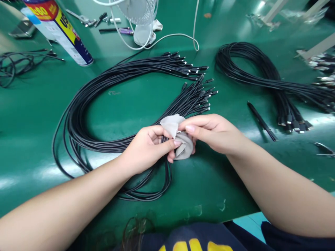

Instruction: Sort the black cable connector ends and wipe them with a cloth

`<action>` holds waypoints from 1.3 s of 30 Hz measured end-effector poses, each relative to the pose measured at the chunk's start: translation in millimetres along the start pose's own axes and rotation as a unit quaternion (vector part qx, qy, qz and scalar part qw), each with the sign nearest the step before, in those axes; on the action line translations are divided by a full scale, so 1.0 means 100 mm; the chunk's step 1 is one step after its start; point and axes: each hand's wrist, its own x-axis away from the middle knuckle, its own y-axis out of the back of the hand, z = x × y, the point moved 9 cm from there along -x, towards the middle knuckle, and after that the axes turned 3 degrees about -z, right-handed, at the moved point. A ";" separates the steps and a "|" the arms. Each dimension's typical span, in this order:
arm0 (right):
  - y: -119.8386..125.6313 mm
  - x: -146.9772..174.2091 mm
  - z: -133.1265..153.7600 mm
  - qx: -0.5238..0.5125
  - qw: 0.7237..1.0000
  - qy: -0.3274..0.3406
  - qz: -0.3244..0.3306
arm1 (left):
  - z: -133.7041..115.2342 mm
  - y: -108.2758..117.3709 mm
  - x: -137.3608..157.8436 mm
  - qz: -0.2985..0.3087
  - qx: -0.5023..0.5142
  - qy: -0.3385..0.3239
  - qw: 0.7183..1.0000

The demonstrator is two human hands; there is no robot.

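A small grey-white cloth (185, 149) is bunched between my two hands, above the near end of a big looped bundle of black cables (78, 108). My left hand (146, 148) is closed on the cloth, thumb on top. Black cable lengths pass close by its fingers, and I cannot tell whether any are gripped too. My right hand (216, 134) pinches the cloth from the right with thumb and forefinger. Just beyond the hands, the cable ends with small metal-tipped plugs fan out to the upper right. Part of the bundle is hidden under my left hand.
A second coil of black cables (248, 78) lies to the right, beside a black pen (261, 120). At the back stand a spray can (65, 35) and a white fan (140, 15) with its cord. Several small tools and loose cables (15, 66) are at the left.
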 end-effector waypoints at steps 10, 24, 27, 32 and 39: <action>-0.04 -0.04 -0.12 0.012 0.999 -0.042 0.023 | 0.00 -0.03 -0.01 -0.004 -0.035 0.002 0.999; -0.04 -0.02 -0.18 0.068 0.997 -0.044 0.010 | 0.03 -0.03 -0.03 0.006 -0.063 0.024 0.998; -0.06 -0.03 -0.17 0.049 0.998 -0.046 0.003 | 0.02 -0.02 -0.03 0.001 -0.065 0.022 0.998; 0.00 -0.01 -0.19 0.030 0.999 -0.037 0.002 | 0.08 0.02 -0.04 -0.005 -0.065 0.029 0.997; -0.03 -0.10 -0.22 -0.015 0.999 -0.029 0.040 | 0.08 0.10 -0.06 -0.022 -0.096 0.006 0.995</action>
